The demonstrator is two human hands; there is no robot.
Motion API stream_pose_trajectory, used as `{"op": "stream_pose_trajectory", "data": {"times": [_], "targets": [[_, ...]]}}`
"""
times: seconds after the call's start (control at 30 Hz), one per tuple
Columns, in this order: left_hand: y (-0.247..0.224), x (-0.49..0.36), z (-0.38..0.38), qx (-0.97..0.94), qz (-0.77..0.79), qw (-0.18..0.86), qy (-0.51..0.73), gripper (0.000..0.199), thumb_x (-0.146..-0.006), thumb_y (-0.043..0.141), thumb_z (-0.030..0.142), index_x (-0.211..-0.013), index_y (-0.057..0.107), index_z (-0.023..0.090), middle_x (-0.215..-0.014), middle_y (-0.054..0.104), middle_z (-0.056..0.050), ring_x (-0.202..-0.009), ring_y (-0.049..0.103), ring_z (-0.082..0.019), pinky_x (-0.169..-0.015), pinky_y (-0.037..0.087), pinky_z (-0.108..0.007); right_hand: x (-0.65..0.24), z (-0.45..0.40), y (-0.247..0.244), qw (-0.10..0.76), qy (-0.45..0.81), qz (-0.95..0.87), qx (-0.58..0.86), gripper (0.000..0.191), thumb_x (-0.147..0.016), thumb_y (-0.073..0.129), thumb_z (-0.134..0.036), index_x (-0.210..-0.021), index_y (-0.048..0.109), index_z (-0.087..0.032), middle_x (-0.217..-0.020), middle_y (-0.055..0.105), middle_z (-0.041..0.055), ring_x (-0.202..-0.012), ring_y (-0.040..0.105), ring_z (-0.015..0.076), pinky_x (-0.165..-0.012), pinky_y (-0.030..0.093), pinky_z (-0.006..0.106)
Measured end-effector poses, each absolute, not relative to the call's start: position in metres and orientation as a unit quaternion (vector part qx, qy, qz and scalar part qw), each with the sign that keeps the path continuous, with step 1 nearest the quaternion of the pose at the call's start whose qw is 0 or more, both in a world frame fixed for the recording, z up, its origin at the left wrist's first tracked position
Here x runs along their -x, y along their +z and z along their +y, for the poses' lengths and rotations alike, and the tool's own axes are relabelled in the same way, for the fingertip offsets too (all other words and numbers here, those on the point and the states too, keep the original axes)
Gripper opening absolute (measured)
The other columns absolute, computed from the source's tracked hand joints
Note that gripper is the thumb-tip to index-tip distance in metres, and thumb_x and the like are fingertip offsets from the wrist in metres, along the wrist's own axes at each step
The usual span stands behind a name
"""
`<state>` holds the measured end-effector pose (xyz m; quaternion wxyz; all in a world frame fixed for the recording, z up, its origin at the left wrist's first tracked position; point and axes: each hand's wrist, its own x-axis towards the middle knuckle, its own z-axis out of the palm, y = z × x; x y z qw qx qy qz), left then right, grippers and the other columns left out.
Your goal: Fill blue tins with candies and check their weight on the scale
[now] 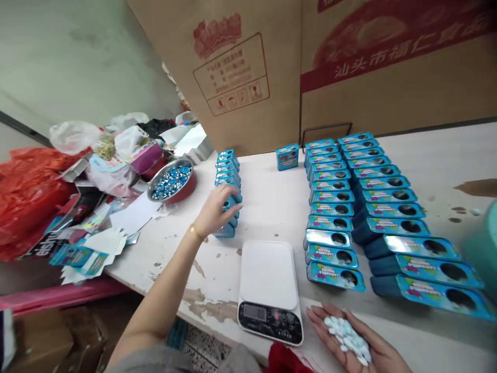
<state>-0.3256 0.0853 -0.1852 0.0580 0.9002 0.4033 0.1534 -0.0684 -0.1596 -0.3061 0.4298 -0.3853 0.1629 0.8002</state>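
Note:
My left hand (218, 211) reaches over a short row of blue candy tins (228, 180), its thumb and fingers around one tin in the row. Part of that tin is hidden behind the hand. Palm up at the front right, my right hand (378, 348) cups a heap of small white candies (348, 339). Between the hands stands a white kitchen scale (267, 277), its pan bare. Right of the scale run two long rows of blue tins (332, 223) with round openings on top; a few white pieces show inside the nearest one.
A metal bowl (191, 187) of shiny blue caps sits at the back left. Beyond it lie plastic bags (73, 137), papers and a red bag (31, 181). A single blue tin (287, 157) stands before large cardboard boxes (248, 124). At the right edge is a pale green container (487, 243).

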Motion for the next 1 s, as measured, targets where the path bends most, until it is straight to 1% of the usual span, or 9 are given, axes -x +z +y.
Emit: {"op": "stream_pose_trajectory", "data": {"times": [0.1,0.27,0.37,0.5,0.63,0.73,0.87,0.93,1.0], "targets": [[-0.199,0.374,0.032,-0.87,0.486,-0.029,0.082,0.03,-0.082,0.059,0.044,-0.099,0.058,0.02,-0.118,0.055,-0.011,-0.11,0.049,-0.027,-0.092,0.039,-0.046,0.078,-0.159,-0.289,0.433,0.808,0.174,0.359,0.02,-0.08,0.061,-0.012,-0.099,0.068,-0.007,-0.112,0.067,0.0186,-0.115,0.057,0.0286,-0.097,0.05,0.039],[-0.227,0.384,0.01,-0.851,0.507,-0.135,0.033,0.01,-0.086,0.055,0.029,-0.088,0.062,0.022,-0.131,0.048,-0.01,-0.122,0.04,-0.031,-0.095,0.032,-0.051,0.09,-0.167,-0.277,0.442,0.816,0.176,0.328,0.021,-0.083,0.058,-0.013,-0.1,0.066,-0.003,-0.115,0.065,0.0218,-0.117,0.054,0.03,-0.096,0.051,0.038],[-0.207,0.36,-0.001,-0.88,0.459,-0.121,0.036,0.013,-0.089,0.049,0.028,-0.087,0.06,0.021,-0.121,0.055,-0.008,-0.111,0.049,-0.026,-0.093,0.035,-0.046,0.091,-0.172,-0.272,0.453,0.812,0.167,0.327,0.022,-0.084,0.057,-0.014,-0.102,0.064,-0.003,-0.115,0.065,0.022,-0.117,0.055,0.03,-0.095,0.052,0.037],[-0.176,0.315,-0.024,-0.925,0.374,-0.071,-0.006,0.021,-0.092,0.045,0.033,-0.088,0.058,0.017,-0.1,0.06,-0.008,-0.086,0.056,-0.02,-0.073,0.042,-0.033,0.09,-0.175,-0.267,0.467,0.803,0.156,0.336,0.022,-0.086,0.054,-0.015,-0.103,0.063,-0.005,-0.112,0.067,0.0199,-0.115,0.057,0.0272,-0.092,0.053,0.034],[-0.183,0.276,-0.038,-0.949,0.307,-0.061,-0.041,0.019,-0.092,0.044,0.03,-0.09,0.058,0.017,-0.097,0.06,-0.007,-0.079,0.056,-0.018,-0.067,0.041,-0.03,0.091,-0.175,-0.264,0.459,0.807,0.146,0.342,0.023,-0.087,0.053,-0.018,-0.104,0.062,-0.005,-0.109,0.068,0.0195,-0.11,0.061,0.0262,-0.088,0.055,0.033],[-0.193,0.265,-0.039,-0.952,0.298,-0.038,-0.056,0.017,-0.091,0.047,0.03,-0.091,0.058,0.017,-0.099,0.061,-0.007,-0.08,0.058,-0.019,-0.068,0.043,-0.031,0.089,-0.177,-0.265,0.458,0.807,0.147,0.344,0.024,-0.087,0.052,-0.018,-0.105,0.062,-0.005,-0.109,0.068,0.0204,-0.107,0.063,0.0264,-0.086,0.056,0.033],[-0.186,0.277,-0.035,-0.948,0.314,0.031,0.05,0.027,-0.086,0.056,0.04,-0.099,0.055,0.017,-0.113,0.059,-0.01,-0.098,0.058,-0.022,-0.082,0.046,-0.037,0.083,-0.179,-0.27,0.469,0.801,0.152,0.339,0.024,-0.089,0.049,-0.017,-0.105,0.062,-0.006,-0.11,0.067,0.02,-0.11,0.061,0.0266,-0.088,0.055,0.034],[-0.178,0.29,-0.033,-0.923,0.351,0.068,0.142,0.029,-0.086,0.056,0.041,-0.102,0.054,0.017,-0.11,0.06,-0.009,-0.1,0.057,-0.02,-0.086,0.047,-0.036,0.079,-0.179,-0.273,0.472,0.799,0.157,0.338,0.024,-0.089,0.048,-0.017,-0.107,0.061,-0.007,-0.111,0.067,0.0189,-0.113,0.059,0.026,-0.089,0.055,0.035],[-0.175,0.305,-0.033,-0.884,0.401,0.097,0.22,0.024,-0.088,0.054,0.037,-0.102,0.054,0.018,-0.1,0.063,-0.006,-0.093,0.059,-0.017,-0.084,0.048,-0.033,0.076,-0.179,-0.276,0.473,0.796,0.162,0.342,0.025,-0.089,0.047,-0.017,-0.108,0.061,-0.008,-0.112,0.067,0.0182,-0.114,0.058,0.0255,-0.09,0.054,0.035]]}}
